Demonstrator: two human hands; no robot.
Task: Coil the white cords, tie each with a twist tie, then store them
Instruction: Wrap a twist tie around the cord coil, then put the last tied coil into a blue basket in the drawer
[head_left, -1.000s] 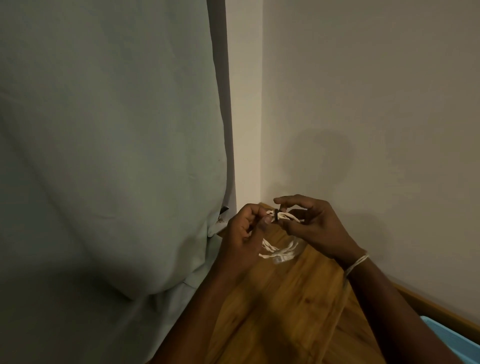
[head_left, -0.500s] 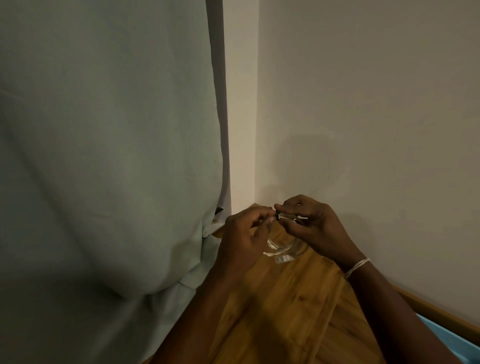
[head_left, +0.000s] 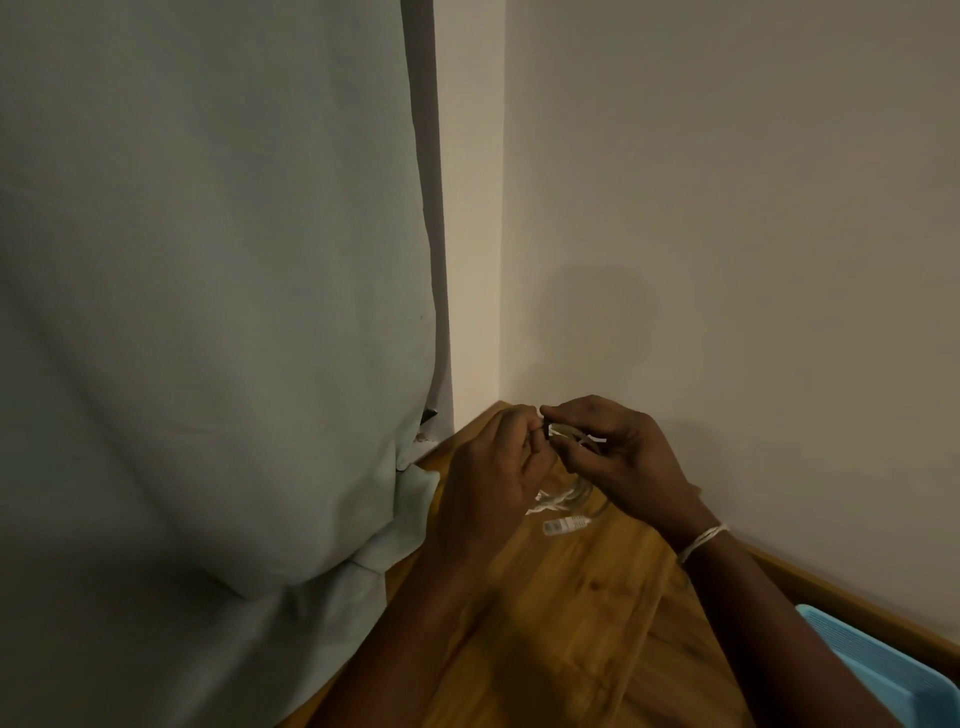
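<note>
Your L hand (head_left: 498, 467) & R hand (head_left: 613, 457) meet fingertip to fingertip above the wooden table (head_left: 571, 623), both pinching the coiled white cord (head_left: 569, 496) at its top, w/ a dark twist tie (head_left: 546, 427) between them. Cord's plug end (head_left: 566, 525) hangs just below. Blue bin (head_left: 883, 670) sits at lower R.

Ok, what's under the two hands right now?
Below the left hand and right hand, loops of white cord and its plug hang over the wooden table. The hands cover the tie.
</note>
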